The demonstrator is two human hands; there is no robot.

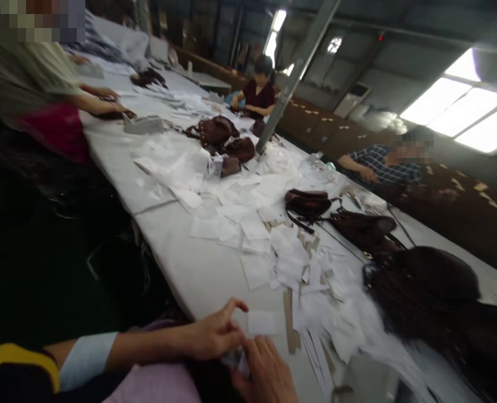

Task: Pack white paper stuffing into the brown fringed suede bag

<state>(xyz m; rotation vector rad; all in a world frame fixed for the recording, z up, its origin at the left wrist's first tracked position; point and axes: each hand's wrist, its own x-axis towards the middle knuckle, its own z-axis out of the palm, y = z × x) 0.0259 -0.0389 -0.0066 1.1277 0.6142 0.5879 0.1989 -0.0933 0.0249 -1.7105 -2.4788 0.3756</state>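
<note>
At the near edge of the white table, my left hand [219,334] is closed, its index finger crooked upward and the other fingers against a crumpled whitish sheet [243,364]. Close against it, my right hand [269,369] has its fingers together and bent over the same sheet. The sheet is mostly hidden between the hands, and I cannot tell whether it is paper or thin plastic. Just beyond my fingertips lies a flat white paper piece [262,323]. Beside it is a strip of grey-brown card [291,324].
Loose white papers [257,235] cover much of the long table [177,257]. Dark brown leather bags [437,274] lie along the right, with more brown bags [219,134] farther up. A metal post [294,84] rises mid-table. Co-workers stand or sit on both sides.
</note>
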